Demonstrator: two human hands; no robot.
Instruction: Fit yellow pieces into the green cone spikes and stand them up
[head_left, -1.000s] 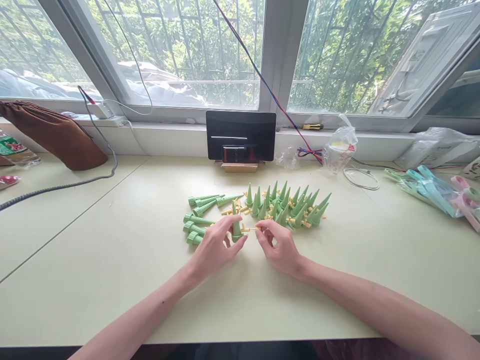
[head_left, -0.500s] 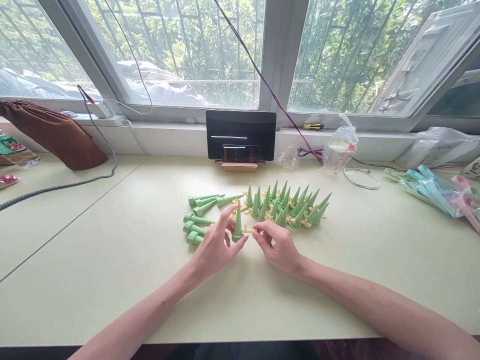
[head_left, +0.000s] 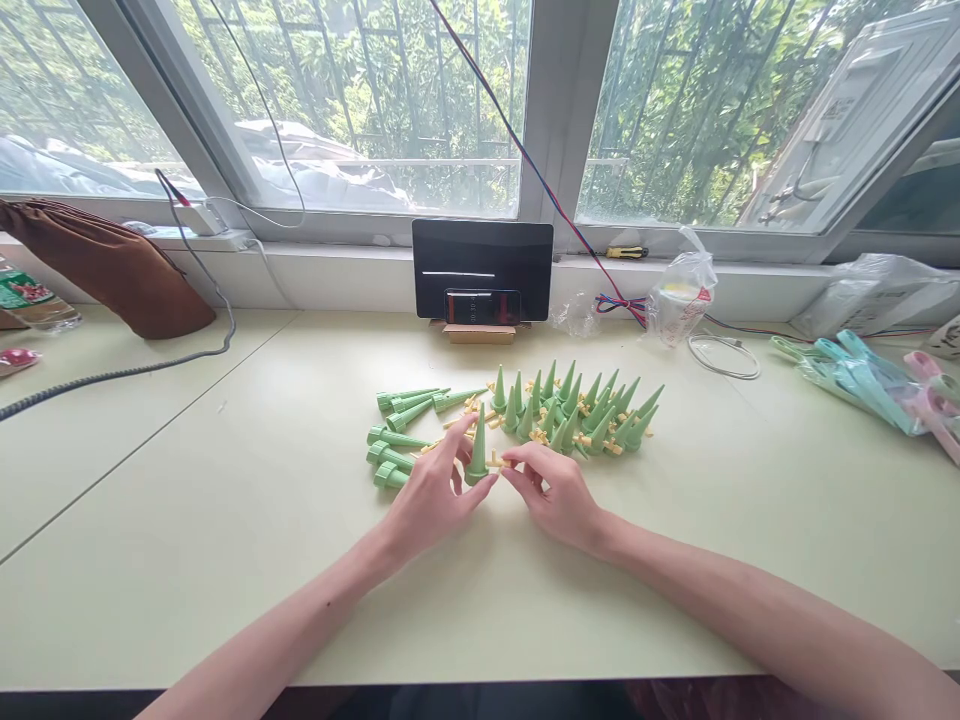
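Note:
My left hand (head_left: 431, 495) grips a green plastic cone spike (head_left: 478, 455) by its base, point up, just above the pale table (head_left: 225, 520). A small yellow valve piece (head_left: 498, 462) sticks out of the cone's side, and my right hand (head_left: 556, 492) pinches it between thumb and fingers. Behind my hands stands a cluster of upright green cones with yellow valves (head_left: 581, 412). To the left, several green cones without valves (head_left: 397, 440) lie on their sides. Loose yellow pieces (head_left: 471, 405) lie between the two groups.
A black tablet (head_left: 481, 268) with a phone in front leans against the window sill. A brown bag (head_left: 112, 265) and a grey cable (head_left: 112, 375) are at the left. A plastic bag (head_left: 679, 290), a white cable (head_left: 724, 358) and pastel clips (head_left: 870, 385) lie at the right.
The yellow piece has gone further into the cone's side as my right hand moved left toward it. My left hand turned the cone slightly more upright.

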